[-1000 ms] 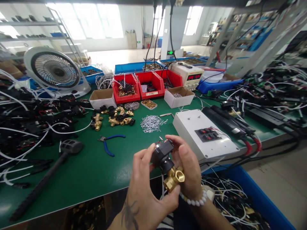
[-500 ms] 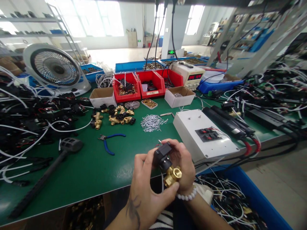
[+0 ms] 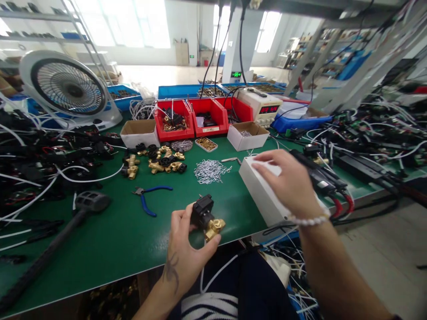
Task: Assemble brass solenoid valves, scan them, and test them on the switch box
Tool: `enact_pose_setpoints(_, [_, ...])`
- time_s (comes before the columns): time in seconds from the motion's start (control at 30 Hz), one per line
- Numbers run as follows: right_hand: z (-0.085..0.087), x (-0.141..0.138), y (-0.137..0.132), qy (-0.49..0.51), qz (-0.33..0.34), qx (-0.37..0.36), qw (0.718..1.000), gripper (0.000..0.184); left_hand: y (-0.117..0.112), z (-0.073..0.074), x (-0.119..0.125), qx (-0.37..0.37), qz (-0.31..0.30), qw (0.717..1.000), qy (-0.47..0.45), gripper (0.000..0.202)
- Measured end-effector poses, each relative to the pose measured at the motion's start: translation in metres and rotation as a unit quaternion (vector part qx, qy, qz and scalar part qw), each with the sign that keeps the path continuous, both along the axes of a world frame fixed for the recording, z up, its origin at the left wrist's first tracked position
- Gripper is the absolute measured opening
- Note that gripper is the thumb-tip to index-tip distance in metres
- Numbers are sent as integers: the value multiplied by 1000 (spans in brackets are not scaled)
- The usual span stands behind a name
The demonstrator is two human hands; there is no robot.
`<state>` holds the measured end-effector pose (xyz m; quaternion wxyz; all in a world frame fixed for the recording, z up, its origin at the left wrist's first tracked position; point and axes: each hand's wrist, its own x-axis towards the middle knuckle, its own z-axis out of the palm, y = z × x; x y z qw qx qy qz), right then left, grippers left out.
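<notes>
In my left hand (image 3: 188, 244) is a brass valve with a black actuator box (image 3: 204, 209). Its brass body (image 3: 214, 228) faces right, between my thumb and fingers, and a white cable hangs below it toward my lap. My right hand (image 3: 283, 180) hovers over the white control box (image 3: 258, 189), palm down. Its thumb and forefinger point left with a gap between them, and nothing shows in them. The hand covers most of the box's top, including the switches and terminal block. Whether the fingertips touch the box I cannot tell.
Cutting pliers (image 3: 147, 195) and a black mallet (image 3: 90, 202) lie on the left. Silver clips (image 3: 211, 171) form a pile mid-table, beside brass valve bodies (image 3: 165, 165). Red bins (image 3: 208, 129), a white carton (image 3: 247, 141) and a power supply (image 3: 262, 109) line the back.
My right hand has let go of the valve and moved right, over the control box. My left hand has shifted left with the valve still in it.
</notes>
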<state>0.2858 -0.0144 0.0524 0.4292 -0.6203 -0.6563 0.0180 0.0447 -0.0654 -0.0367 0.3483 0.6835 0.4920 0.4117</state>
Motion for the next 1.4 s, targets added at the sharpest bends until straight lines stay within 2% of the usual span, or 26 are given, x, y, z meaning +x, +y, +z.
enact_pose_setpoints(0.07, [13, 38, 15, -40, -57, -15, 997, 13, -2, 2, 1, 15, -10, 1000, -5, 66])
enact_pose_setpoints(0.1, [16, 55, 24, -30, -45, -75, 996, 14, -4, 3, 2, 26, -16, 1000, -4, 66])
enact_pose_setpoints(0.13, [16, 69, 34, -19, -2, -161, 987, 15, -5, 6, 3, 39, -21, 999, -1, 68])
enact_pose_setpoints(0.17, [15, 80, 44, -15, 29, -212, 977, 16, -7, 9, 4, 51, -25, 998, 5, 69])
enact_pose_setpoints(0.23, [9, 90, 58, -7, 82, -286, 955, 18, -10, 17, 5, 71, -28, 997, 17, 73])
enact_pose_setpoints(0.37, [1, 84, 69, 0, 84, -295, 952, 15, -18, 34, 4, 115, -25, 993, 25, 79])
enact_pose_setpoints(0.47, [4, 65, 57, -9, 58, -250, 967, 16, -24, 44, 4, 146, -20, 988, 43, 76])
enact_pose_setpoints(0.53, [6, 41, 36, -6, 47, -169, 984, 21, -27, 48, 4, 168, -16, 984, 59, 72])
enact_pose_setpoints(0.6, [2, 8, 6, 50, 79, -38, 995, 27, -29, 51, 5, 195, -12, 978, 69, 71])
enact_pose_setpoints(0.67, [-8, -27, -26, 172, 144, 28, 974, 29, -30, 52, 6, 210, -9, 975, 72, 72])
enact_pose_setpoints(0.7, [-14, -44, -40, 233, 184, 28, 955, 33, -31, 52, 6, 209, -7, 975, 70, 72])
enact_pose_setpoints(0.77, [-26, -72, -61, 319, 220, -3, 922, 43, -32, 52, 8, 200, -1, 978, 60, 71])
enact_pose_setpoints(0.83, [-35, -92, -71, 406, 206, -21, 890, 49, -33, 51, 10, 193, -6, 980, 50, 72])
enact_pose_setpoints(0.9, [-43, -105, -73, 481, 161, -13, 862, 49, -34, 46, 11, 180, -23, 982, 41, 75])
enact_pose_setpoints(0.97, [-50, -114, -68, 514, 116, 0, 850, 49, -34, 39, 12, 144, -27, 989, 26, 76])
enact_pose_setpoints(1.0, [-55, -117, -65, 504, 100, 0, 858, 50, -33, 34, 12, 122, -23, 992, 17, 75])
enact_pose_setpoints(1.03, [-60, -119, -60, 469, 86, -7, 879, 53, -31, 29, 11, 98, -16, 995, 7, 73])
enact_pose_setpoints(1.1, [-70, -122, -49, 355, 67, -41, 932, 59, -24, 17, 8, 57, -2, 998, -11, 69])
enact_pose_setpoints(1.17, [-77, -119, -34, 237, 65, -86, 965, 56, -15, 4, 4, 26, 16, 999, -32, 65])
enact_pose_setpoints(1.27, [-77, -103, -1, 136, 58, -129, 981, 27, 1, -12, -3, -2, 53, 996, -75, 63])
enact_pose_setpoints(1.4, [-73, -72, 47, -17, 14, -211, 977, 14, 8, -24, -6, 2, 46, 994, -97, 67])
